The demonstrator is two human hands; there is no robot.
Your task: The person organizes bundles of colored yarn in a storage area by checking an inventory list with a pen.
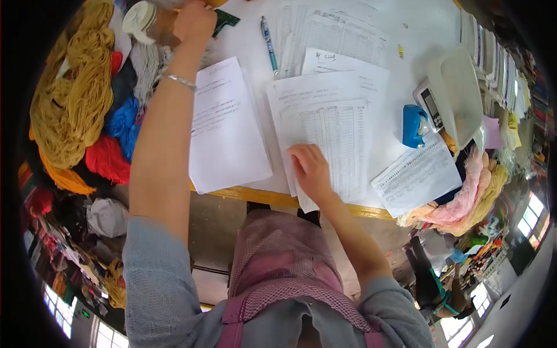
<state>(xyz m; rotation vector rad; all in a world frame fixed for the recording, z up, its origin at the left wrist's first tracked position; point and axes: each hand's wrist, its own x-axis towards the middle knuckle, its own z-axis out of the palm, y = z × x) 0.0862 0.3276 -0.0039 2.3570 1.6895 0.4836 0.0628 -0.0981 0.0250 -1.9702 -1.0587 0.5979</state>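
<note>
My left hand (195, 23) reaches to the upper edge of the view, beside a see-through jar with a white lid (139, 22). Its fingers are curled and partly hidden, and I cannot tell what they grip. A dark green piece (225, 22) sticks out past this hand on the right. My right hand (312, 173) rests with curled fingers on a printed table sheet (342, 139), near the table's front edge. Left of it lies a stack of white pages (229, 133) with a few lines of writing. A blue pen (269, 46) lies above, between the paper piles.
Yarn hanks (87, 87) in tan, red and blue crowd the left side. On the right stand a blue tape dispenser (413, 126), a scale (429, 104) and a clear plastic tub (458, 95). Pink yarn (464, 194) lies under a printed sheet (418, 174). Another person (432, 284) is farther off.
</note>
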